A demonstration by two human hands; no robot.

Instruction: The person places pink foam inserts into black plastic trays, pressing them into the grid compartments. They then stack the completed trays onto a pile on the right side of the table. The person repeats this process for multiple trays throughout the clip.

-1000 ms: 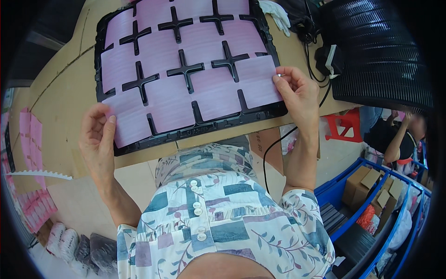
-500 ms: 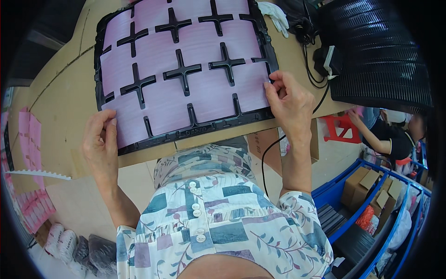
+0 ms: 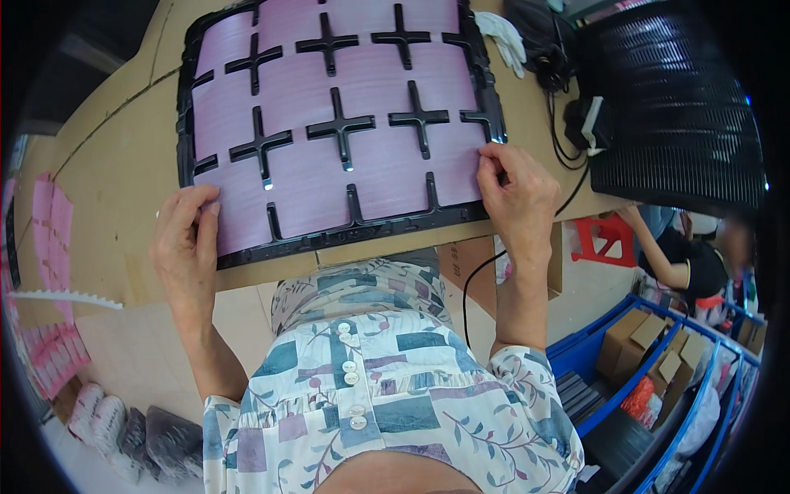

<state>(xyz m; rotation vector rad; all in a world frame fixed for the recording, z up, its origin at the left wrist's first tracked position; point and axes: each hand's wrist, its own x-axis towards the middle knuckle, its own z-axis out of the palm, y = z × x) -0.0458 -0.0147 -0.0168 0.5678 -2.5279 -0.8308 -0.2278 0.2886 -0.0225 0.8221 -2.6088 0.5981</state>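
A black moulded plastic tray (image 3: 247, 255) lies flat on a tan, cardboard-covered surface (image 3: 107, 148), tilted a little so its right side sits farther away. Raised cross-shaped dividers (image 3: 341, 128) split the tray into rectangular pockets, each filled with a pale pink sheet (image 3: 309, 185) with a fine horizontal grain. The tray's rim is glossy and ribbed along its near edge.

The left hand (image 3: 185, 247) rests at the tray's near left corner, fingers loosely extended and lying over the rim and the edge of the pink sheet there, not closed around anything. The right hand (image 3: 518, 198) sits at the tray's right edge with its fingers curled, the fingertips pressing the rim and the corner of the nearest pink sheet; whether they actually pinch the sheet cannot be told.

To the right of the tray stands a dark ribbed fan-like housing (image 3: 675, 107), with black cables (image 3: 568, 140) and a white glove (image 3: 502, 37) beside it. More pink sheets (image 3: 53, 222) lie at the far left edge. Blue crates (image 3: 650, 362) holding brown boxes sit below to the right.
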